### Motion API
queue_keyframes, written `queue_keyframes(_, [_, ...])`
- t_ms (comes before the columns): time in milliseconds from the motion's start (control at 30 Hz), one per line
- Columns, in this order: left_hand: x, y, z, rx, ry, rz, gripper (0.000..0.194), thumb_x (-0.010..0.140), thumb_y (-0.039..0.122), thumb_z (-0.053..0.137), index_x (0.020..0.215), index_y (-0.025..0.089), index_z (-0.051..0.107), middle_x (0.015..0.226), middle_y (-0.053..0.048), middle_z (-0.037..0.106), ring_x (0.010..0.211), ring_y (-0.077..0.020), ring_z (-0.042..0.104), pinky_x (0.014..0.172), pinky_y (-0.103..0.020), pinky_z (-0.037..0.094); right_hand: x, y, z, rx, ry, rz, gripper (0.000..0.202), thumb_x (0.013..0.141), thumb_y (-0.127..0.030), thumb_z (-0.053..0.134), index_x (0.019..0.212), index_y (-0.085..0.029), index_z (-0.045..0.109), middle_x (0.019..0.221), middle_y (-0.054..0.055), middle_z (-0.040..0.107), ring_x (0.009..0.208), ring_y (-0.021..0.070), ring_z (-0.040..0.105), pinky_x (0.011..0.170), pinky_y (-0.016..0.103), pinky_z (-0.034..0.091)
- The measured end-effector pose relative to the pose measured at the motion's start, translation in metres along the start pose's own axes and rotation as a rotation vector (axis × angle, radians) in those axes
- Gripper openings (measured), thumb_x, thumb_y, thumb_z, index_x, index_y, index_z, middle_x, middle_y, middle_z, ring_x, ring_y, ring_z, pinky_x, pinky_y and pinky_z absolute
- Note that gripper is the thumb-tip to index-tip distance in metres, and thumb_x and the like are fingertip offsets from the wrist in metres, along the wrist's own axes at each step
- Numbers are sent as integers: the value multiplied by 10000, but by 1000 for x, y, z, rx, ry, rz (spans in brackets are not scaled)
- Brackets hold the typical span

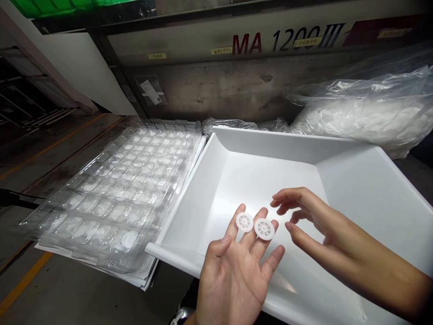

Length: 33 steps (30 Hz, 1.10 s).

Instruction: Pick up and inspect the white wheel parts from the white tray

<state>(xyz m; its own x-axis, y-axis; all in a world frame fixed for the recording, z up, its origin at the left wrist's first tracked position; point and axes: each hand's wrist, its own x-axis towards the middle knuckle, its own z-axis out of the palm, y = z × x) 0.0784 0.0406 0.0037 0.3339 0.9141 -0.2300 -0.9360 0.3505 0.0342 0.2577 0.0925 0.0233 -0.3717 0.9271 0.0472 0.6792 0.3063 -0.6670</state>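
Head view: left hand [237,271] palm up, fingers spread, not clasped; two small white round spoked plastic discs [255,225] lie side by side, touching, on its fingertips. The hand is at the near edge, over the near rim of a large white plastic bin [365,180]. Right hand [314,221] comes in from the right above the bin, fingers loosely extended, holding nothing, fingertips just beside the right disc, not clearly touching.

Left of the bin, a stack of clear moulded plastic blister trays [128,180] with rows of pockets sits on white sheets on the surface; one white round piece [129,239] shows in a near pocket. Far right, behind the bin, a clear plastic bag of white parts [368,113]. Far back, a grey machine panel [237,67] marked "MA 1200 III".
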Motion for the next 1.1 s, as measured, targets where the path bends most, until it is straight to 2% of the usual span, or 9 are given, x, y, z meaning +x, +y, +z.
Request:
queue_keyframes(67, [-1,0,0,4,-14,-1,745,886,366,482,1508,235,95,1508,-150,394,1415,-280,340,1186,-496,163,1,-2,3,7,50,-14,408,881,-504,511,1195,-244,518,1037,99,609,994,264,596,715,334,549])
queue_keyframes(200, [-1,0,0,27,-29,-1,757,880,376,480,1514,230,93,1515,-162,377,1424,-284,320,1189,-515,128,3,-10,9,16,87,-31,401,865,-543,508,1117,-235,559,949,91,613,964,263,593,733,351,544])
queue_keyframes(400, [-2,1,-3,56,-84,-29,836,863,396,507,1518,209,22,1524,-183,352,1430,-288,307,1157,-493,231,6,-17,11,47,98,-53,377,853,-555,525,1038,-230,575,883,75,600,921,245,589,726,342,538])
queue_keyframes(600, [-2,1,-3,49,-124,-46,861,869,388,499,1516,189,-32,1517,-192,361,1397,-284,372,1119,-455,317,9,-18,11,104,96,-63,343,849,-533,555,998,-225,573,847,60,591,882,228,589,704,325,535])
queue_keyframes(700, [-2,2,-3,44,-130,-61,840,873,399,483,1517,188,-14,1517,-183,365,1398,-287,368,1127,-458,302,6,-16,9,164,45,-52,317,864,-510,557,996,-222,560,866,57,595,871,216,591,691,311,534])
queue_keyframes(867, [-2,4,-2,6,-139,-84,803,903,417,396,1511,182,-73,1506,-191,380,1401,-295,359,1123,-478,291,-1,-12,5,297,-198,99,175,947,-433,478,1019,-276,506,973,1,596,885,143,590,719,256,529])
queue_keyframes(933, [-2,4,-2,5,-137,-83,812,897,420,404,1511,173,-66,1511,-192,372,1403,-305,352,1122,-486,291,-1,-10,4,311,-249,136,157,949,-440,488,1027,-304,488,996,-32,587,901,114,580,738,234,525])
queue_keyframes(1100, [-2,2,-5,63,-131,-51,714,879,431,445,1483,138,203,1491,-149,421,1385,-280,392,1113,-468,337,3,-7,7,263,-244,95,234,942,-515,484,1070,-321,458,1030,-37,560,947,111,542,772,254,513])
